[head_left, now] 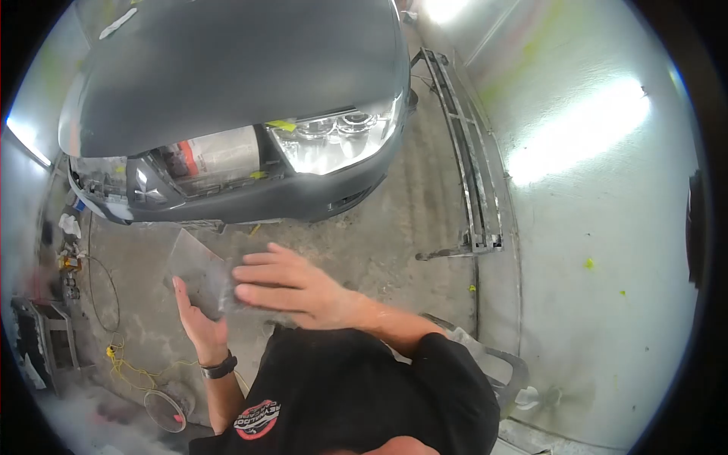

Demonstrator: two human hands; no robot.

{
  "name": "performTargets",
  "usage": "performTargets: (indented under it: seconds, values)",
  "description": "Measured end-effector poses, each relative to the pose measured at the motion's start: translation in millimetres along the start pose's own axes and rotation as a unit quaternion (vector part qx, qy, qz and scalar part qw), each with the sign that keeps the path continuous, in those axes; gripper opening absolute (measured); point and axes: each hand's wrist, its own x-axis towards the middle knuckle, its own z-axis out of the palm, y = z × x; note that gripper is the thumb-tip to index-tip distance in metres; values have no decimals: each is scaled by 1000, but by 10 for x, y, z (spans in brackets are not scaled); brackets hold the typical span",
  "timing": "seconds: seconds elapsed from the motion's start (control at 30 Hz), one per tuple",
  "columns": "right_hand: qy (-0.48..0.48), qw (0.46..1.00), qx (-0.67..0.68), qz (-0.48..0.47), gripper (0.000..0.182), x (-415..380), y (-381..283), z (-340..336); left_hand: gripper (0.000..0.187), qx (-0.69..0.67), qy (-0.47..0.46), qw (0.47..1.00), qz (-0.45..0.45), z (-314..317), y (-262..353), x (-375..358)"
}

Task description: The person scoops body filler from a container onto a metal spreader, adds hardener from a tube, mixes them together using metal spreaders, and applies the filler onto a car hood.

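Apparently to steady it, the left hand (pixel 203 327) supports a thin sheet (pixel 199 265) near a grey car (pixel 243 83), finger grip indiscernible. The right hand (pixel 287 288), fingers spread, overlaps the sheet's edge.

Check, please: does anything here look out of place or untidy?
Yes: at lower left, the yellow cord lies in loose loops on the floor, not neatly coiled; a yellow-green spot marks the pale right wall.

Head-worn view, facing forward, tilted down

Black short-sleeved shirt (pixel 364 387), round logo (pixel 258 419), dark wristband (pixel 219 368)
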Motion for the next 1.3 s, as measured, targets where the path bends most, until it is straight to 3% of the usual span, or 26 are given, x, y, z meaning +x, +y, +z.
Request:
performTargets:
  seconds: [0.03, 0.1, 0.2, 0.37, 0.43, 0.47, 0.5, 0.53, 0.6, 0.63, 0.67, 0.73, 0.83, 0.93, 0.97, 1.0, 1.07, 1.13, 1.2, 1.27, 1.3]
  values:
    - [23, 999, 24, -24, 74, 154, -74, 208, 43, 0, -39, 999, -11, -194, 79, 14]
    - [-47, 999, -21, -17, 71, 287, -122, 652, 40, 1, -116, 993, -31, -660, 176, 68]
    - [-102, 989, -104, 31, 69, 394, 47, 1084, 39, 57, 22, 995, 79, -972, 289, 130]
    - [-200, 932, -300, 44, 69, 550, 276, 1275, 44, 88, 9, 994, 70, -1350, 778, 213]
    - [-199, 934, -295, 40, 68, 741, 308, 1272, 45, 82, 79, 990, 79, -1343, 930, 224]
    - [-128, 953, -273, 38, 66, 909, 288, 1268, 48, 266, 68, 939, 205, -1452, 951, 249]
    - [-61, 967, -244, 44, 65, 1078, 255, 1274, 52, 448, 64, 840, 299, -1624, 930, 278]
    - [-91, 962, -256, 27, 63, 1207, 236, 1357, 57, 616, 57, 700, 357, -1768, 899, 304]
    - [-138, 954, -265, -24, 59, 1318, 273, 1535, 25, 572, 97, 755, 306, -1516, 1002, 287]
    - [-154, 952, -260, -56, 57, 1334, 328, 1605, 20, 448, 123, 845, 264, -1347, 1070, 314]
    - [-166, 948, -259, -88, 56, 1411, 410, 1636, 36, 302, 159, 910, 235, -1177, 1136, 345]
    - [-145, 950, -255, -110, 53, 1627, 484, 1596, 43, 266, 191, 914, 240, -1105, 1137, 410]
    - [-156, 949, -225, -155, 51, 1888, 599, 1704, 44, 290, 231, 873, 315, -1030, 1204, 455]
    - [-174, 942, -196, -208, 50, 2185, 725, 1722, 42, 234, 257, 894, 282, -1210, 1251, 629]
    - [-175, 957, -145, -182, 52, 2285, 823, 1732, 41, 201, 261, 910, 250, -1295, 1220, 640]
    - [-205, 972, 4, -114, 54, 2330, 856, 1797, 40, 144, 304, 918, 212, -1305, 1225, 661]
    - [-252, 923, 290, 32, 57, 2380, 949, 1948, 39, 24, 374, 917, 136, -1283, 1277, 753]
    - [-270, 955, 107, -57, 69, 2307, 1065, 2146, 38, 30, 337, 926, 165, -1353, 1393, 726]
    - [-288, 936, -127, -155, 74, 2331, 1232, 2212, 37, -3, 335, 919, 208, -1392, 1500, 827]
    - [-268, 947, -109, -139, 70, 2431, 1304, 2305, 39, -67, 369, 892, 251, -1434, 1586, 991]
    - [-250, 956, -94, -124, 68, 2540, 1297, 2365, 40, 22, 335, 912, 236, -1580, 1633, 1011]
